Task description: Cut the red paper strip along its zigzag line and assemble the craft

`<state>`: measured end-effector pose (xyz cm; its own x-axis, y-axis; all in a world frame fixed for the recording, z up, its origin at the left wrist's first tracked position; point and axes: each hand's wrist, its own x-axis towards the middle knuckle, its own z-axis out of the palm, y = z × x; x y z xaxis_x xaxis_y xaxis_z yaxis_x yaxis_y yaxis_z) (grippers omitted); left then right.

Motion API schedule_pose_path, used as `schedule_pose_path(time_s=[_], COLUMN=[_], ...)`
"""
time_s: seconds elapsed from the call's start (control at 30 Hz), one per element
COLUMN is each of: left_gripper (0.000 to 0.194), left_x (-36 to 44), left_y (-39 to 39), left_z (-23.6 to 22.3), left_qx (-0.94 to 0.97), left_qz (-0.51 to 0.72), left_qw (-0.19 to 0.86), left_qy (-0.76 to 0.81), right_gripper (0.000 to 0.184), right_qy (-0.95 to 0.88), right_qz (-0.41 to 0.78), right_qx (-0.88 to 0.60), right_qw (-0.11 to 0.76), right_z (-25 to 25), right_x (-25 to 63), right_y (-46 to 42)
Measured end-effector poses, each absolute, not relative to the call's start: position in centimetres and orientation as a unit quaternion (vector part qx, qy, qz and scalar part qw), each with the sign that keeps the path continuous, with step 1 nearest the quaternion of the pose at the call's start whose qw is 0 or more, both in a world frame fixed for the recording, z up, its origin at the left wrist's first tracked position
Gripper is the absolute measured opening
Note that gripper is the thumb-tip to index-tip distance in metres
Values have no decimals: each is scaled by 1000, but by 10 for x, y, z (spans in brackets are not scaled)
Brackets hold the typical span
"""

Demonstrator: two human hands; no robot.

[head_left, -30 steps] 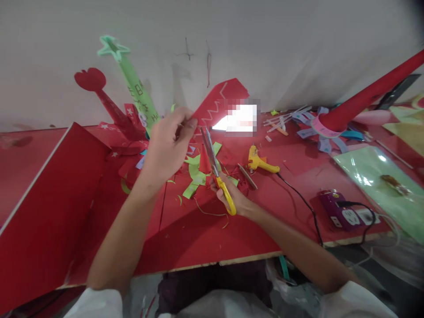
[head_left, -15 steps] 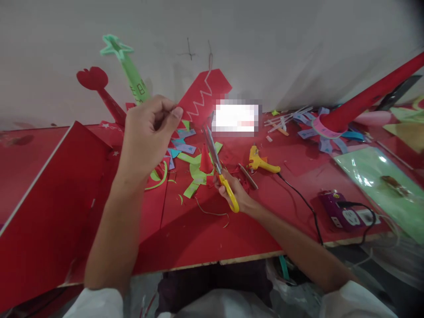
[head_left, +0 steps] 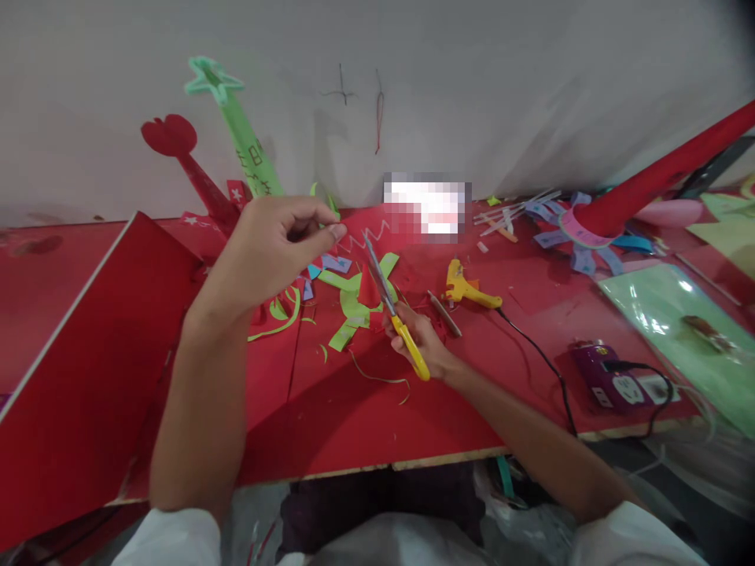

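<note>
Between thumb and fingers, my left hand (head_left: 289,244) pinches the left end of a red paper piece (head_left: 377,220) marked with a pale zigzag line. My right hand (head_left: 418,338) is closed round the yellow handles of a pair of scissors (head_left: 389,303). The blades point up and away, their tips over the lower edge of the paper; whether they touch it I cannot tell. Below lie a small red cone (head_left: 370,287) and a light green paper cutout (head_left: 354,303) with several strips.
A yellow glue gun (head_left: 469,287) lies to the right, its cord running to a purple power adapter (head_left: 607,377). A red board (head_left: 88,377) leans at left. Green (head_left: 251,149) and red paper wands (head_left: 197,181) stand behind my left hand. A large red cone (head_left: 666,173) lies far right.
My left hand has lowered the red paper, tipping it from upright slant to nearly level. The scissors and my right hand have barely moved.
</note>
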<state>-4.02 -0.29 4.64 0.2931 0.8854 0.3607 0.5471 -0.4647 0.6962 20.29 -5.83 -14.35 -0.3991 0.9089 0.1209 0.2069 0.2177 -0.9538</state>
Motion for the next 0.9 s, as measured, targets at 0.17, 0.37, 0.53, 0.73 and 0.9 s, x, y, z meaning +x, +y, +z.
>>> schedule_pose_path(time_s=[0.17,0.37,0.53,0.73,0.9], left_gripper=[19,17,17,13,12], left_x=[-38,-39,-43,-48,-48], left_y=[-6,-8,-8,-5,-7], left_z=[51,53,55,53,55], left_qx=[783,771,781,795,785], left_qz=[338,318,309,321,328], left_qw=[222,217,213,210,217], left_qy=[473,507,499,471,479], right_gripper=[62,59,58,62,63], right_qy=[-681,-680,-676,-688,-700], right_qz=[487,489,501,493,477], right_qx=[-395,-403,-402,-395,-396], right_qw=[377,369,361,357,356], right_z=[-141,-142,-140,-137,-136], right_x=[202,203,203,204,204], right_y=[-59,-59,-59,-59,-58])
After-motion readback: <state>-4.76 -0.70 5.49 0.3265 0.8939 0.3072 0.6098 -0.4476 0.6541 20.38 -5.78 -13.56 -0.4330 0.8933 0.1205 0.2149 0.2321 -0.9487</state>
